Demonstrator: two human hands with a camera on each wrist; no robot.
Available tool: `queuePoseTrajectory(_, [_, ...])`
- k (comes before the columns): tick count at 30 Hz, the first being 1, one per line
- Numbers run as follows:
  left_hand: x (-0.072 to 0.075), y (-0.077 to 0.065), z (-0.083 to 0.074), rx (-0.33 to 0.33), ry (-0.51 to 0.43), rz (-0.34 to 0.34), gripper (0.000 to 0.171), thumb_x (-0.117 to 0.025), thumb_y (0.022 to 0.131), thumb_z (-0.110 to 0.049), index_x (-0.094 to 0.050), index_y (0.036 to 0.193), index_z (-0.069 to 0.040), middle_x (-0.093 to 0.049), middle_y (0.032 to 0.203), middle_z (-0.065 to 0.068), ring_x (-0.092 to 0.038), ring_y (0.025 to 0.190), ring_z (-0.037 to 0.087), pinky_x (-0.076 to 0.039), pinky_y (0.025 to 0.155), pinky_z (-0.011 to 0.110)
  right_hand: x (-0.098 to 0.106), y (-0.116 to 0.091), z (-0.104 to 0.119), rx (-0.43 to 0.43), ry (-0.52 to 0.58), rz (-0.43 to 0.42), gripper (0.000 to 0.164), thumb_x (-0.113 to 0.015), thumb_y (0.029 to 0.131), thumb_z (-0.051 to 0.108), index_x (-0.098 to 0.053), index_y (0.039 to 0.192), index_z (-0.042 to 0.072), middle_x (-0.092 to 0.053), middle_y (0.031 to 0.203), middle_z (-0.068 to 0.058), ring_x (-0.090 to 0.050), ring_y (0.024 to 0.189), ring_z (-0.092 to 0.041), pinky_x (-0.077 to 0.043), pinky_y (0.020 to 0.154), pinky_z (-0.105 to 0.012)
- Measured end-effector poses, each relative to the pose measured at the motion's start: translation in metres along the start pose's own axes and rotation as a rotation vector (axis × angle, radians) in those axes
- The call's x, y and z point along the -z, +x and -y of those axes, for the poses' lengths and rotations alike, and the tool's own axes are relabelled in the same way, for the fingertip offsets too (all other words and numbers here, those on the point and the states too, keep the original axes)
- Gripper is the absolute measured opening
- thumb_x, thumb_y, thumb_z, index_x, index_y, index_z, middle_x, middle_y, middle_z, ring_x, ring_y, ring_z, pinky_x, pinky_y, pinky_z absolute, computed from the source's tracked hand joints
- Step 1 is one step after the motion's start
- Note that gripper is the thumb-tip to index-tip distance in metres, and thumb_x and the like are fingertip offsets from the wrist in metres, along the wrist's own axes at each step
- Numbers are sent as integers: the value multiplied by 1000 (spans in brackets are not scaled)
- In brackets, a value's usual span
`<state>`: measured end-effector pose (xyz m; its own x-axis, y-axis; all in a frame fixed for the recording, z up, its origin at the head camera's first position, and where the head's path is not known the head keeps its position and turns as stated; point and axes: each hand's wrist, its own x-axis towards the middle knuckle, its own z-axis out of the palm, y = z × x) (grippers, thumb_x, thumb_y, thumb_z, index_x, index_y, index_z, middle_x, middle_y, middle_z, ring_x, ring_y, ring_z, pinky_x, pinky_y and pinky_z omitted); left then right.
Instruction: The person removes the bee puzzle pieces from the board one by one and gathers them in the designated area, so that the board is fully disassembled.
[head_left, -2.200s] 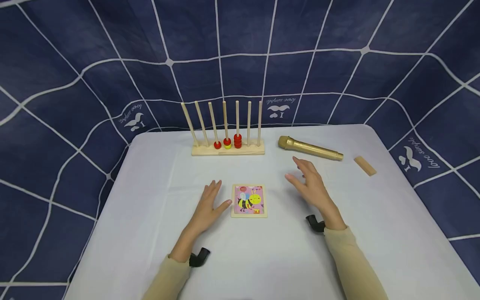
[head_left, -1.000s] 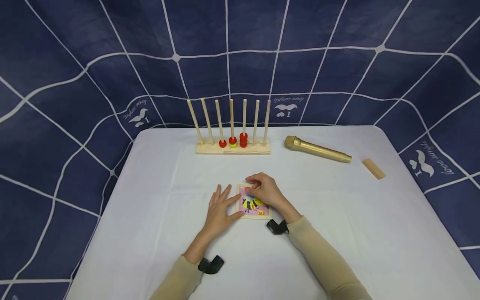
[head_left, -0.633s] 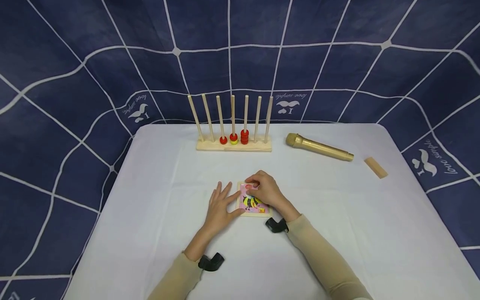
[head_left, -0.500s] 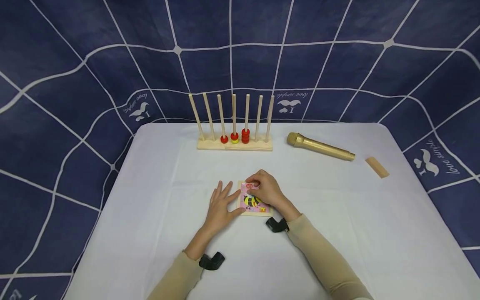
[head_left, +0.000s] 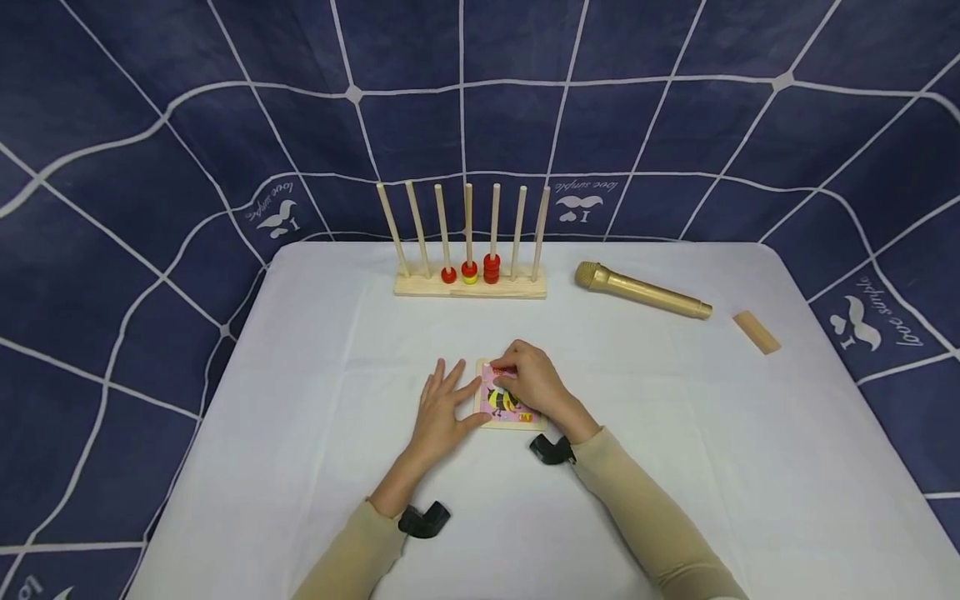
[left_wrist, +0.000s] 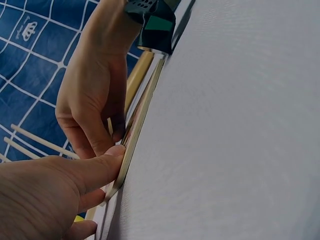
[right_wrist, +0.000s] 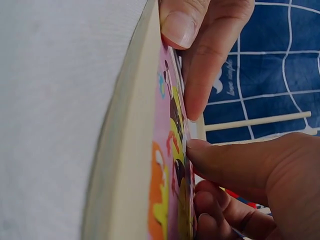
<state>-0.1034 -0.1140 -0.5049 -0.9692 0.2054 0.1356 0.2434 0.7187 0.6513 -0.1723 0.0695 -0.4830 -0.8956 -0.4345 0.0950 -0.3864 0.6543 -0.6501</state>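
Observation:
A small square wooden jigsaw puzzle (head_left: 517, 427) with a bee picture lies on the table in the head view. My left hand (head_left: 438, 419) steadies its left side, index finger and thumb spread along the frame. The left wrist view shows that thumb (left_wrist: 111, 159) against the puzzle's wooden edge (left_wrist: 141, 114). My right hand (head_left: 534, 381) reaches over the upper right of the picture, fingers curled and thumb bent, pinching at a puzzle piece. In the right wrist view its thumb (right_wrist: 220, 157) meets the picture face (right_wrist: 165, 127). The hand covers part of the bee.
Behind the puzzle stands a wooden peg rack (head_left: 471, 287) with red and yellow beads on several rods. A gold microphone (head_left: 643, 291) lies back right, with a small flat wooden block (head_left: 757, 332) beyond it. A dark blue checked curtain (head_left: 405, 50) surrounds the white table (head_left: 300, 367).
Both hands, earlier apart from the puzzle, have come in to it: the left to its left edge, the right onto its face. During the last second they stay nearly still.

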Motion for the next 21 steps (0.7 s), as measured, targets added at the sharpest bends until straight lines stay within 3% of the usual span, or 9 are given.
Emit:
queuePoseTrajectory(6, [0, 1, -2, 3, 3, -8, 59, -80, 77, -29, -64, 128, -4, -40, 151, 23, -17, 145, 50, -16, 115, 63, 2, 1, 2, 26, -37, 28, 24, -74, 83, 5, -74, 107, 1, -63, 90, -5, -55, 77, -14, -46, 72, -30])
queuePoseTrajectory(21, [0, 2, -2, 24, -1, -20, 59, -83, 73, -28, -66, 125, -5, -40, 151, 22, -18, 145, 50, -16, 116, 63, -2, 6, 2, -71, 16, 38, 18, -69, 85, 3, -68, 102, 3, -57, 90, -6, -53, 80, -16, -45, 74, -31])
